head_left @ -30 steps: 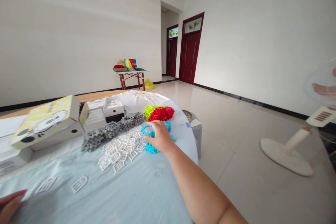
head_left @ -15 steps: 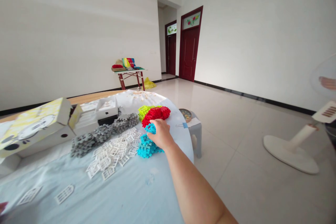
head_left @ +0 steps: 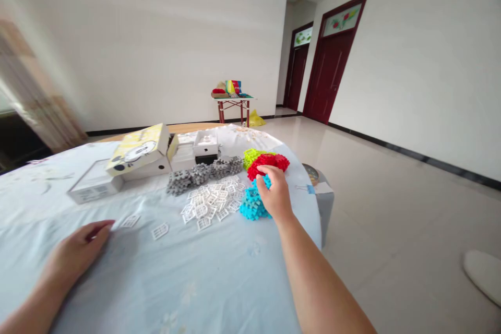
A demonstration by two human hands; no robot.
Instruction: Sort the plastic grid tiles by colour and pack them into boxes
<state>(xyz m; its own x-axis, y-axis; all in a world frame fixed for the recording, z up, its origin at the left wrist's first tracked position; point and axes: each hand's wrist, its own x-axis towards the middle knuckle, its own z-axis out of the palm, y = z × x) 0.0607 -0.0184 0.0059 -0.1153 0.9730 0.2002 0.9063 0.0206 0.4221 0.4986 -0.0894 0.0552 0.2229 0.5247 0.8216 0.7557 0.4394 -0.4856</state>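
blue toothed pieces (head_left: pixel 252 204) are sitting in a heap near the right-hand rim of the round table, on the pale tablecloth (head_left: pixel 219 276), and the right hand (head_left: pixel 276 193) is arching over them from above and behind. its thumb is lying against the upper part of the blue heap, and its forefinger is stretching in front of the red toothed pieces (head_left: pixel 272 160) just beyond. thumb and forefinger are standing apart, with blue showing between them; whether they are clamping a piece i cannot tell, since the hand is hiding part of the heap. the curved fingers are probably serving to steady or gather loose pieces that would otherwise be spreading.

the left hand (head_left: pixel 76 253) is resting low over the cloth, its thumb and forefinger lying close together; whether anything is between them i cannot tell. a white window-shaped piece (head_left: pixel 131 221) is lying just beside its fingertips, and a second window piece (head_left: pixel 160 231) is lying a little further right.

the colours seem to be lying sorted, perhaps for easy picking: green pieces (head_left: pixel 252 156) are bordering the red, grey pieces (head_left: pixel 203 172) are forming a long row, and white window pieces (head_left: pixel 213 201) are spreading in front of that row.
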